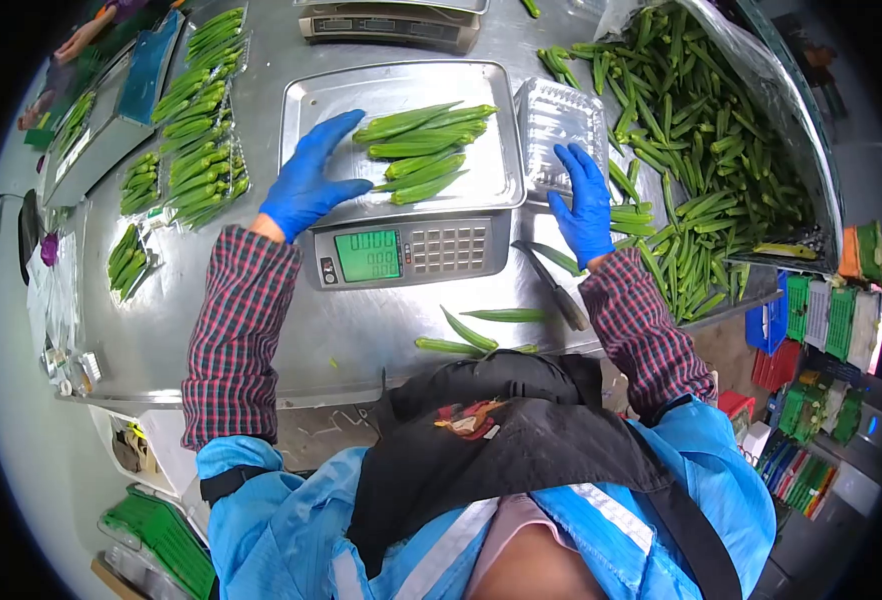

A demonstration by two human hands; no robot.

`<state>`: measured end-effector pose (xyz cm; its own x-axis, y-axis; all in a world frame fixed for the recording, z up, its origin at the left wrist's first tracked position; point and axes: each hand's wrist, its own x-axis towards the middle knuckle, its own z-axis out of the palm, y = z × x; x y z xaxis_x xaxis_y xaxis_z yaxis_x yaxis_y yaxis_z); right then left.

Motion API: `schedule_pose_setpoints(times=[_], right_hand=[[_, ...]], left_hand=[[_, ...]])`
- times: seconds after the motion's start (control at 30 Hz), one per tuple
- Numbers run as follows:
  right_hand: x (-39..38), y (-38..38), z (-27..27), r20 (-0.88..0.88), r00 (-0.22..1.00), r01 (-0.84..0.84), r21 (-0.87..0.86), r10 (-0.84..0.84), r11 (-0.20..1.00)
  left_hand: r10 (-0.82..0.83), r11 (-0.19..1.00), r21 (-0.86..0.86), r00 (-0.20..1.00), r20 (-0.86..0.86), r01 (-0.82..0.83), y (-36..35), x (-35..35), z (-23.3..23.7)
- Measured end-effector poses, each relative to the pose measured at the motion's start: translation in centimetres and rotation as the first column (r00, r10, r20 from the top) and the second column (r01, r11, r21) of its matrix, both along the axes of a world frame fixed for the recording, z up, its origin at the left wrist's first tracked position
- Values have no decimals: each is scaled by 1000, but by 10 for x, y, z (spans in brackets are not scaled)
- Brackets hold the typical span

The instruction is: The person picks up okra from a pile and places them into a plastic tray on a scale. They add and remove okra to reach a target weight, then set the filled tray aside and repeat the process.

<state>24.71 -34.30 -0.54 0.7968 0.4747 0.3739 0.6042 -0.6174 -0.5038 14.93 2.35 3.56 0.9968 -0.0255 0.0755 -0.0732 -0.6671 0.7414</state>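
My left hand [313, 178], in a blue glove, is open at the left side of the scale's tray [311, 98], thumb and fingers apart beside the okra [423, 148] lying there. The scale [406, 250] has a lit green display. My right hand [585, 205], gloved in blue too, is open with its fingers at the near right edge of a stack of clear plastic boxes [559, 118]. Below and left of that hand, a knife [558, 290] lies on the table near a single okra pod [558, 258].
A large heap of okra [706, 150] spreads over the right side. Filled okra packs [201, 130] line the left. A second scale [391, 28] stands at the back. Loose pods [466, 332] lie at the near edge. Another person's hand [79, 42] shows at upper left.
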Motion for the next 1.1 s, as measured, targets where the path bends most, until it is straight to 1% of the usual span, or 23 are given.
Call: schedule_pose_setpoints(times=[0.03, 0.07, 0.13, 0.2, 0.23, 0.27, 0.33, 0.4, 0.47, 0.53, 0.57, 0.63, 0.67, 0.7, 0.73, 0.77, 0.8, 0.87, 0.9, 0.93, 1.0, 1.07, 1.1], right_hand=[[5, -11, -17, 23, 1000, -4, -117, 7, 993], [8, -21, -36, -20, 1000, -24, -233, 19, 972], [18, -30, -52, 40, 999, -12, -403, 31, 915], [35, -39, -61, 30, 998, -43, -368, 58, 929], [45, -44, -58, 57, 995, -57, -405, 88, 913], [56, -48, -55, 54, 996, -43, -416, 71, 908], [78, -57, -44, -34, 992, -126, -344, 122, 930], [96, -59, -40, -243, 968, -115, -238, 55, 965], [89, -29, 1, -57, 987, -156, -204, 148, 966], [78, 12, 23, -71, 971, -230, 2, 230, 973], [71, 33, 32, -19, 962, -271, 28, 272, 962], [65, 70, 34, 51, 935, -354, 74, 351, 932], [66, 87, 24, 121, 932, -352, 69, 342, 934], [64, 100, 20, 104, 939, -337, 88, 328, 937], [60, 110, 14, 8, 963, -268, 2, 268, 963], [57, 113, 1, -2, 973, -228, -134, 230, 964], [50, 114, -21, 213, 955, -169, -180, 206, 969], [20, 106, -18, 118, 976, -155, -220, 184, 963], [11, 99, -13, 71, 974, -194, -220, 214, 956], [4, 92, -11, 23, 971, -228, -213, 238, 950], [9, 80, -22, 141, 948, -269, -121, 285, 955], [8, 67, -7, 85, 947, -320, 148, 310, 936], [0, 56, 6, 113, 957, -282, 165, 266, 945]], left_hand=[[74, 997, -36, 997, -27, -75, 2, -8, 6], [80, 996, -35, 996, -27, -81, 8, -14, 5], [114, 991, -76, 993, 9, -113, 20, -25, 2], [140, 985, -105, 990, 10, -138, 24, -34, 3], [143, 984, -108, 990, 7, -141, 25, -39, 3], [148, 983, -111, 989, 10, -146, 26, -41, 4], [157, 983, -98, 987, 14, -155, 23, -44, 9], [156, 986, -59, 988, 17, -154, 18, -46, 14], [135, 989, -59, 990, 46, -132, 20, -40, 4], [81, 992, 90, 987, 136, -94, 8, -28, 1], [27, 991, 122, 981, 193, -52, 0, -20, -1], [-105, 983, 172, 959, 262, 60, -13, 4, -7], [-110, 983, 174, 960, 257, 66, -20, 13, -13], [-115, 967, 251, 956, 270, 45, -28, 22, -21], [-127, 946, 322, 951, 284, 30, -35, 31, -29], [-158, 937, 344, 955, 251, 65, -39, 37, -37], [-182, 940, 329, 952, 248, 94, -41, 41, -42], [-204, 872, 487, 946, 253, 58, -44, 43, -51], [-249, 847, 523, 941, 228, 98, -46, 43, -49], [-276, 858, 496, 934, 228, 133, -47, 43, -50], [-328, 858, 475, 921, 211, 196, -41, 48, -52], [-361, 862, 443, 910, 201, 244, -38, 53, -49], [-375, 845, 489, 891, 255, 216, -40, 52, -45]])
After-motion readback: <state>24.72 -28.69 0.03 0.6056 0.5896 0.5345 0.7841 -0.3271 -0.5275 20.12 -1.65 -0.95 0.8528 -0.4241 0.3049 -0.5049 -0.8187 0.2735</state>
